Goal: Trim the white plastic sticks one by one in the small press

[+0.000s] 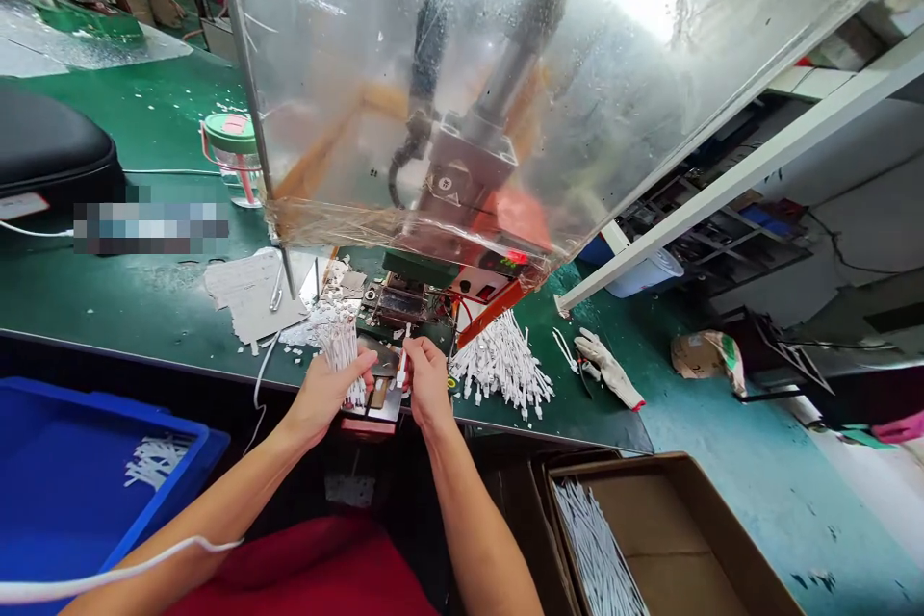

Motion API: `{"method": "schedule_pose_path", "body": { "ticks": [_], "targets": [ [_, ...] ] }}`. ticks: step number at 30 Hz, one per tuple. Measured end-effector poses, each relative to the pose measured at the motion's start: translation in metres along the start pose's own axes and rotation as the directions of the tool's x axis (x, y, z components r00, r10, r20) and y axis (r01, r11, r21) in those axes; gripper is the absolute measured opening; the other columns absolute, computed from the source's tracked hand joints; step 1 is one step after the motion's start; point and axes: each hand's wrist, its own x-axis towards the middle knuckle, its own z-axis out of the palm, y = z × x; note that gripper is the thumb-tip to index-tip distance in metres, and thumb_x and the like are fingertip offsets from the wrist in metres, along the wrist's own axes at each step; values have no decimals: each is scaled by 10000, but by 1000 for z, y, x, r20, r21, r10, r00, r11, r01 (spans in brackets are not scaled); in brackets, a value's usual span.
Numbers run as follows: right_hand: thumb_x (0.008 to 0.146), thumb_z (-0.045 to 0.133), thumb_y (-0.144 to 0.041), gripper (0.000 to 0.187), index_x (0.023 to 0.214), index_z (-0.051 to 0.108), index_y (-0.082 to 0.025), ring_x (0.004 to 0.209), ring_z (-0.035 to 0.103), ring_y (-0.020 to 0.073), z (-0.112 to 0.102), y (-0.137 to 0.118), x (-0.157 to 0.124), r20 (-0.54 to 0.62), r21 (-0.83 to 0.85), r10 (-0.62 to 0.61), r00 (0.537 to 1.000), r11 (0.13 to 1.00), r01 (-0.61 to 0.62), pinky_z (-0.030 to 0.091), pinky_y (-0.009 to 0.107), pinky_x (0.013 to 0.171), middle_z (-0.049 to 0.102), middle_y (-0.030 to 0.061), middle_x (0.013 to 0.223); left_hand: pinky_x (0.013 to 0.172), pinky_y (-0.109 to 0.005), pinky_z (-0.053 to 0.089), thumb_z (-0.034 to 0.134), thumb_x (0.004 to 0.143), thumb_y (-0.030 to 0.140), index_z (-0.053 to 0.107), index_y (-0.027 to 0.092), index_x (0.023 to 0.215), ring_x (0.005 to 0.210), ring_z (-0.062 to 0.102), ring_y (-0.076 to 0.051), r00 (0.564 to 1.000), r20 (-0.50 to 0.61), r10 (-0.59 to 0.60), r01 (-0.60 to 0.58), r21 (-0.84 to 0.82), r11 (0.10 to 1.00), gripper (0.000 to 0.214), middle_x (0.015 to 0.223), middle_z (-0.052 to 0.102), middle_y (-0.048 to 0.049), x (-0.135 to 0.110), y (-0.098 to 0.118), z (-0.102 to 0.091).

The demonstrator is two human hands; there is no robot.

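Note:
My left hand point(328, 397) grips a bunch of white cables point(341, 361) over a metal fixture plate point(379, 385) at the bench's front edge. My right hand point(427, 380) pinches a single white cable end point(400, 368) just above that plate, close to my left hand. Behind the plate stands a press machine point(462, 164) with a red-lit control box point(498, 271). A heap of white cables point(501, 366) lies to the right of my right hand. The fixture's lower parts are partly hidden by my hands.
A clear plastic shield point(433, 87) hangs before the press. White offcuts point(324, 313) and paper sheets point(252, 294) lie on the green bench point(144, 125). Work gloves point(606, 366) lie right. A blue crate point(194, 433) stands left and a cardboard box point(671, 481) right, both below the bench and holding white cables.

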Motion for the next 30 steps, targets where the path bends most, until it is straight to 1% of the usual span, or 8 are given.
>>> {"method": "schedule_pose_path", "body": {
  "ticks": [3,7,12,17,23,30],
  "targets": [
    [701,693,-434,330,600,465,-219,375,272,59,1,-1,-1,7,38,10,1000,999,-10,211,204,351,394,-101,464,405,-211,355,762,735,440,664,157,696,452,475,-107,999,-34,31,-32,-26,999,302,549,607,-14,-2,0,-2],
    [689,701,-424,338,592,450,-219,379,276,57,2,-5,-2,11,68,21,1000,997,-22,212,201,353,390,-100,470,420,-212,352,736,772,419,647,160,677,461,466,-98,996,-40,77,-78,-20,997,290,559,597,-1,-5,-1,-7],
    [683,700,-432,343,590,450,-216,365,276,51,6,-6,-7,11,64,27,1000,998,-27,213,193,347,390,-103,454,468,-218,392,743,767,405,641,158,678,514,506,-111,994,-66,87,-90,-40,995,282,575,606,1,-7,0,-14],
    [704,687,-431,339,596,451,-212,359,305,51,5,-5,-12,0,20,-16,1000,1000,16,236,182,345,428,-96,444,467,-220,395,743,764,425,637,152,678,516,505,-111,994,-67,82,-85,-45,995,305,577,605,2,-7,0,-15],
    [731,684,-464,337,641,486,-207,355,371,55,-4,2,-5,0,-66,-71,997,995,71,273,173,346,466,-90,468,421,-214,355,731,766,443,629,148,672,471,472,-100,993,-87,76,-78,-21,997,326,549,587,7,-13,5,-18],
    [742,675,-466,322,658,512,-201,344,384,52,-6,9,3,37,-110,-73,997,991,77,290,165,340,489,-90,471,431,-223,373,729,763,443,625,153,695,473,490,-107,993,-89,72,-76,-36,996,315,558,592,10,-12,2,-20]
  ]
}}
